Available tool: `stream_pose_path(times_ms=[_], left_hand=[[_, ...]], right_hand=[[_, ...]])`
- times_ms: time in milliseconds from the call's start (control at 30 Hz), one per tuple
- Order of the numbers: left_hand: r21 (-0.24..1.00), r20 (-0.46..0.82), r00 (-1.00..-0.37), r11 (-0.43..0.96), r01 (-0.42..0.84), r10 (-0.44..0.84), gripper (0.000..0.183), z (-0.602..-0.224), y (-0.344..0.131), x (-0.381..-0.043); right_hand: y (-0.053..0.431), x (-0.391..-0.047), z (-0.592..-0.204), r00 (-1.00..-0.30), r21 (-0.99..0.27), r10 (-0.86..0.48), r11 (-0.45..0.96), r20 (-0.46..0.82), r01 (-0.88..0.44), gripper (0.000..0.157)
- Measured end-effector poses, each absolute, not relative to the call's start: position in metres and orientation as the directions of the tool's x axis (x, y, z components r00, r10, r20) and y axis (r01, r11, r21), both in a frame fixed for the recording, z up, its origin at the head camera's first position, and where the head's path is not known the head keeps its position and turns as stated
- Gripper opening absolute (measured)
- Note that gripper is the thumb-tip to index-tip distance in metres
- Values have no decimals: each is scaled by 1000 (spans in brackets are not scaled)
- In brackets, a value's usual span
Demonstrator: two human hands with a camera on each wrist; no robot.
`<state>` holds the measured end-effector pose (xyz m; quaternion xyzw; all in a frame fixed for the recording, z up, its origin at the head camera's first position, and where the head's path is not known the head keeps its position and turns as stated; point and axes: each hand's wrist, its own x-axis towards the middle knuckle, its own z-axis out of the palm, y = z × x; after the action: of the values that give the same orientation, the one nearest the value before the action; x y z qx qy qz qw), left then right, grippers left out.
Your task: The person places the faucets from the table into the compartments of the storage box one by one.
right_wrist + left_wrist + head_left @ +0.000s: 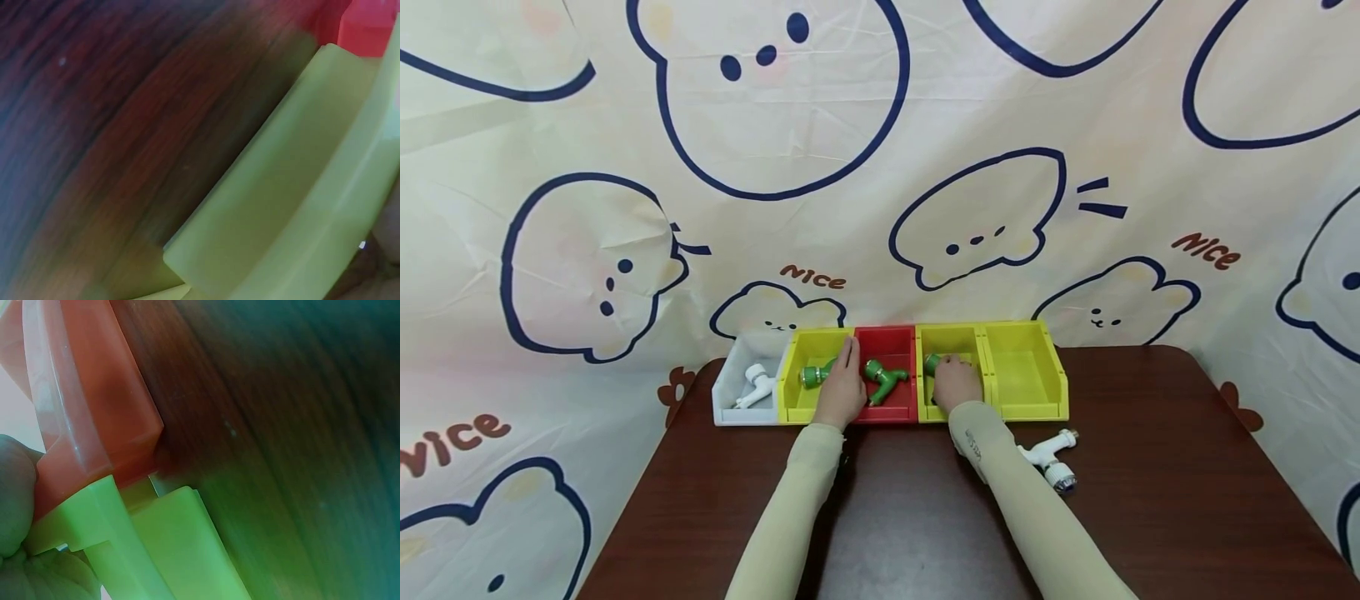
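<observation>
A green plastic faucet [932, 364] is in the yellow bin right of the red one, mostly covered by my right hand [957, 383], whose curled fingers grip it. My left hand [842, 390] rests with straight fingers along the wall between the left yellow bin [797, 407] and the red bin [891, 340]. Beside it, another green faucet [813, 376] lies in the left yellow bin, partly hidden by that hand. One more green faucet [886, 379] lies in the red bin. The left wrist view shows part of the left hand [15, 500] against the bins' front corners.
The bins form one row against the patterned cloth backdrop [970, 108]. A white bin [722, 400] at the left end holds a white faucet [757, 385]. Another white faucet [1052, 458] lies on the brown table [1150, 500], beside the right sleeve. A yellow bin [1026, 367] ends the row at right.
</observation>
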<state>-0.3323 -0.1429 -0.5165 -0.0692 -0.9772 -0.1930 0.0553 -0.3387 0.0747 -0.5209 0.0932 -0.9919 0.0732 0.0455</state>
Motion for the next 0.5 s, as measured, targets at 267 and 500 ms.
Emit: stream_pose_path(times_ms=[267, 500], left_hand=[[383, 137, -984, 910, 156, 112, 77, -516, -144, -333], [375, 125, -986, 914, 153, 114, 77, -517, -144, -333]], right_hand=[[73, -339, -521, -976, -133, -179, 972, 127, -196, 56], [74, -338, -523, -969, -90, -192, 974, 158, -208, 51]])
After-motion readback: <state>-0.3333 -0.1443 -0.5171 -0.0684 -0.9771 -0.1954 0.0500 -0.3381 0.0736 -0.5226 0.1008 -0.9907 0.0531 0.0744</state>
